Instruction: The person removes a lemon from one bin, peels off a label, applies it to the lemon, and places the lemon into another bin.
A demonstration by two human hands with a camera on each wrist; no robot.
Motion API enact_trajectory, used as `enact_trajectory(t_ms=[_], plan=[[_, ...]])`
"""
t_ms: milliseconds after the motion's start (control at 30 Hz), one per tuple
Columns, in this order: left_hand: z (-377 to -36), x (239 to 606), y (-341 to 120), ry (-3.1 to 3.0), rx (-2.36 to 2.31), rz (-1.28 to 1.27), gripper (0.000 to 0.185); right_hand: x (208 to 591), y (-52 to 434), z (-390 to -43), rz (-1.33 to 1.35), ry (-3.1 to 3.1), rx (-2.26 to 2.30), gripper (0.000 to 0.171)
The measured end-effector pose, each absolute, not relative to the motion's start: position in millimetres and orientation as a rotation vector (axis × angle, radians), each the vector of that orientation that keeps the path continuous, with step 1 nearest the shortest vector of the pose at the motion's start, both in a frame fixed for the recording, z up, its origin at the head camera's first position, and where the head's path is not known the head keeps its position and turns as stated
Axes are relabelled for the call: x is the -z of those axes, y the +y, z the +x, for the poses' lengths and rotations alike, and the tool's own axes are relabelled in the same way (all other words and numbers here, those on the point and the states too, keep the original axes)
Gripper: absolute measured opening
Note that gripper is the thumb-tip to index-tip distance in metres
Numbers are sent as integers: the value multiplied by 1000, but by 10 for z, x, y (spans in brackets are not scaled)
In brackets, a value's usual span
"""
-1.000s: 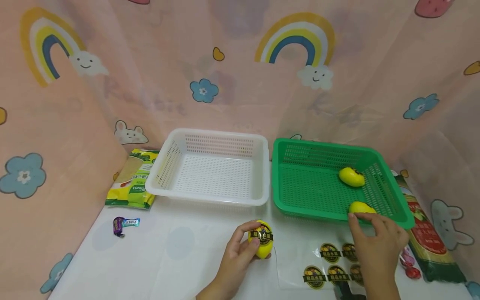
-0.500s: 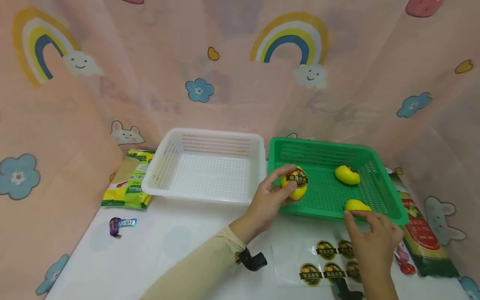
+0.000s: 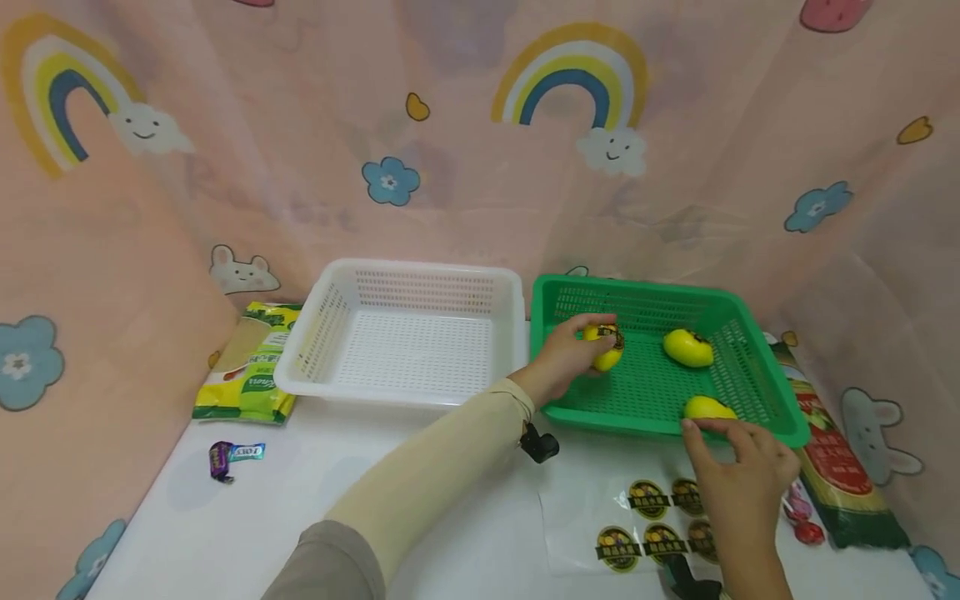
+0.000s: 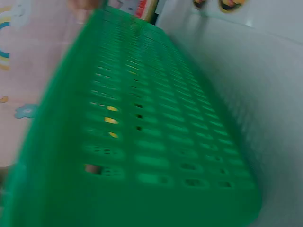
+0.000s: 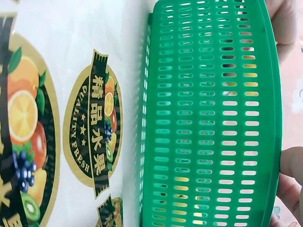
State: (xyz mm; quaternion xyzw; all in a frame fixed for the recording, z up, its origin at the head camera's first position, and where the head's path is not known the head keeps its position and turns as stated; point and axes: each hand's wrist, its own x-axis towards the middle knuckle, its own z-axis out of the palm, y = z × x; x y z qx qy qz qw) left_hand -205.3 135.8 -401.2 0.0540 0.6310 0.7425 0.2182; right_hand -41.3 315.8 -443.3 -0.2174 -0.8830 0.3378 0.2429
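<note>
My left hand reaches into the left part of the green basket and holds a yellow lemon with a black-and-gold sticker on it. Two more lemons lie in that basket: one towards the back right, the other by the front wall. My right hand pinches the front rim near its right end, and its thumb shows at the rim in the right wrist view. Through the slots of the basket wall in the left wrist view, bits of yellow show.
A white basket stands left of the green one. In front lies a clear sheet with several round fruit stickers. A yellow-green packet and two candies are at left; a red-green bag and red candies at right.
My left hand has carried the stickered lemon from in front of the baskets, up and right, into the green basket. The right hand has stayed at the rim. The view has shifted slightly.
</note>
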Motion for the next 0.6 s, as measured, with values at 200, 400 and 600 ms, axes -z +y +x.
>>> enact_trajectory(t_ms=[200,400,600], plan=[[-2100,4112,1399,1732,-2027,145,31,4411,3160,-404,-616,-2428,-928,24],[-2070,4097,1366,1723,-2001,200,36,4414,3175,-403,-634,-2437,-934,25],[-2050,4114,1346,1779,-2013,262,36,4426,3166,-414,-576,-2414,-919,21]])
